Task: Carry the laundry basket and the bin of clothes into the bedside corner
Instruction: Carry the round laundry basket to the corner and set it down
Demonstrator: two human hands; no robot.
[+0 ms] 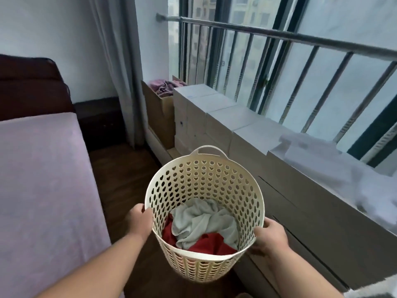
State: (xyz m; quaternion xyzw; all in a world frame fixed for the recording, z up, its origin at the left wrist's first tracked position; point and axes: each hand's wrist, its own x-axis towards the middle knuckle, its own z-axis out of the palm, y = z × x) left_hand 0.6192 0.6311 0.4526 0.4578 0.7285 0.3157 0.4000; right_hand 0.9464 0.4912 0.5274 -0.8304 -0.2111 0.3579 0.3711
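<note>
A cream plastic laundry basket [206, 179] with heart-shaped holes hangs in front of me over the dark wood floor. Inside it lie a pale grey cloth [202, 224] and a red garment [206, 246]. My left hand [139, 220] grips the basket's left rim. My right hand [270, 236] grips the right rim. One loop handle shows at the basket's far side. An open cardboard box [159, 110] with purple clothes [165, 86] stands in the far corner by the curtain.
A bed with a pink sheet [43, 190] fills the left side, with a dark headboard [32, 87] and nightstand [96, 119] behind. White boxes [225, 117] line the barred window on the right, white cloth [343, 175] draped over them. A narrow floor strip [122, 168] runs between.
</note>
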